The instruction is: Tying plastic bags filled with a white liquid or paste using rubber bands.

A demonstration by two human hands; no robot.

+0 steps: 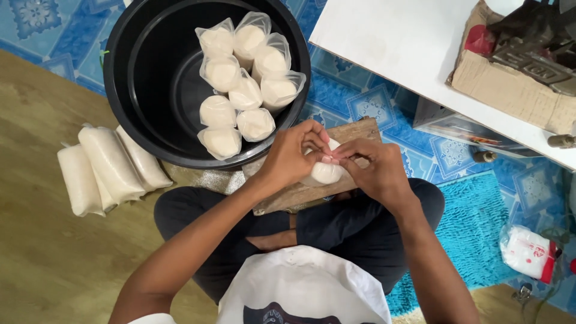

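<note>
Both hands pinch the neck of a small white pouch (324, 173) over the board (354, 135) near the tub (120, 78): left hand (291, 157) and right hand (373, 171) grasping it. A loose pinch might let the contents spill

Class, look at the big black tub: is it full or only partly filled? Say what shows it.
Partly filled. The black tub holds a cluster of small white bags on one side, while much of its bare bottom shows.

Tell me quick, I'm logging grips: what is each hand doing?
Left hand: closed, pinching the small clear plastic bag of white filling.
Right hand: closed, fingers pinching the same bag's top.
</note>
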